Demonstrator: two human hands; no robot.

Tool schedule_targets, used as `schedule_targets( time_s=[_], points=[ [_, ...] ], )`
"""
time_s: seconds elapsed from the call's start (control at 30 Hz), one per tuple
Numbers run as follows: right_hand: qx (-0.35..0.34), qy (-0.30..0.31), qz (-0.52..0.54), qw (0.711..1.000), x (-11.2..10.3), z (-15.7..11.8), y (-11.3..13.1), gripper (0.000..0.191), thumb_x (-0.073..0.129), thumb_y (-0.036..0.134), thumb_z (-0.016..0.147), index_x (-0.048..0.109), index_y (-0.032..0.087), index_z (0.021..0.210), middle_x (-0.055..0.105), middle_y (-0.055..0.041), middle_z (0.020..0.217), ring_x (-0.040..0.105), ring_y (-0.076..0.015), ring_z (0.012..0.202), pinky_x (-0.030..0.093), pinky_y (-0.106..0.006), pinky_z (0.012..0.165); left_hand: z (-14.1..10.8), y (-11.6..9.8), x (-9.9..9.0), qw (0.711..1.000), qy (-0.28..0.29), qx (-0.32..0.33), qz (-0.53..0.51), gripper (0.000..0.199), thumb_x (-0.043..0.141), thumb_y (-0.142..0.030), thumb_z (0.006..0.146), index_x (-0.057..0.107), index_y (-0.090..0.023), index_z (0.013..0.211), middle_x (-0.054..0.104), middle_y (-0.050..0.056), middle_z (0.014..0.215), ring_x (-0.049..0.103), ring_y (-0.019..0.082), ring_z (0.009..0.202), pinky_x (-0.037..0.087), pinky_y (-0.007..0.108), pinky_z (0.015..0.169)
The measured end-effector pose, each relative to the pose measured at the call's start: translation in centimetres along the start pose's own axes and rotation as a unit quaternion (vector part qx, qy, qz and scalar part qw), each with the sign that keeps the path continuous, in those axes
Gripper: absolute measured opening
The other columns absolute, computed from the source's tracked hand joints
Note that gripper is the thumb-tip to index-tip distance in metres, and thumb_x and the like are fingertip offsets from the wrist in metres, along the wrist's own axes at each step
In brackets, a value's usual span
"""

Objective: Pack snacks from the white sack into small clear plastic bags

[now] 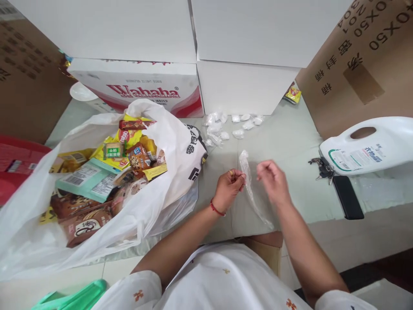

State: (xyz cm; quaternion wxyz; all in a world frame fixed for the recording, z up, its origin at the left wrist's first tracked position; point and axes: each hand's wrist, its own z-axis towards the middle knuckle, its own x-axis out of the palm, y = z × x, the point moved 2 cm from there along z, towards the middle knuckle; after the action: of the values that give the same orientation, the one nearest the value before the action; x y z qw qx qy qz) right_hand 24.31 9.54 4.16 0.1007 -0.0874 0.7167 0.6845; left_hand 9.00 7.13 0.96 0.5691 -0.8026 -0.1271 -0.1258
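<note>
A long, thin strip of clear plastic [253, 193] runs down over the pale table cover between my hands. My left hand [229, 185], with a ring and a red bracelet, is closed in a pinch on the strip's left edge. To the right of the strip, my right hand [272, 178] is raised with its fingers curled and somewhat blurred; whether anything is between them is hidden. Beyond the strip lie several small, crumpled clear plastic bundles [214, 128], some clustered and some loose.
A large white bag [174, 129] full of packaged snacks fills the left side. White boxes [237, 88] line the back. At right are a white detergent jug [371, 148], keys [323, 168], a black phone [348, 198] and a cardboard box [361, 56].
</note>
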Motion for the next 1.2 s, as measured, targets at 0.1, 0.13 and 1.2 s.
schedule_targets(
  time_s=[0.1, 0.13, 1.2],
  points=[
    [0.034, 0.003, 0.013, 0.999, 1.8, -2.4, -1.9, 0.034, 0.066, 0.056, 0.090, 0.063, 0.023, 0.088, 0.063, -0.0006, 0.081, 0.055, -0.0158, 0.073, 0.048, -0.029, 0.069, -0.1, -0.1, 0.0, 1.000, 0.009, 0.004, -0.004, 0.036, 0.079, -0.048, 0.077, 0.061, -0.017, 0.081, 0.061, -0.003, 0.063, 0.049, 0.007, 0.051, 0.037, 0.022, 0.052],
    [0.051, -0.020, 0.030, 0.998, 1.9, -2.6, -2.4, 0.034, 0.065, 0.057, 0.090, 0.062, 0.022, 0.087, 0.060, 0.0004, 0.077, 0.053, -0.0150, 0.070, 0.047, -0.028, 0.067, -0.2, -0.1, -0.2, 1.000, 0.016, -0.002, -0.009, 0.036, 0.079, -0.047, 0.077, 0.061, -0.017, 0.081, 0.061, -0.003, 0.064, 0.048, 0.007, 0.051, 0.036, 0.022, 0.051],
    [0.047, -0.001, 0.016, 0.999, 2.2, -3.8, -2.1, 0.025, 0.072, 0.050, 0.085, 0.069, 0.025, 0.085, 0.063, -0.0003, 0.076, 0.054, -0.0164, 0.069, 0.046, -0.030, 0.067, 1.1, 0.5, -0.3, 0.997, -0.071, 0.019, -0.020, 0.036, 0.079, -0.049, 0.073, 0.059, -0.018, 0.073, 0.048, -0.006, 0.063, 0.039, 0.009, 0.058, 0.031, 0.023, 0.057]
  ],
)
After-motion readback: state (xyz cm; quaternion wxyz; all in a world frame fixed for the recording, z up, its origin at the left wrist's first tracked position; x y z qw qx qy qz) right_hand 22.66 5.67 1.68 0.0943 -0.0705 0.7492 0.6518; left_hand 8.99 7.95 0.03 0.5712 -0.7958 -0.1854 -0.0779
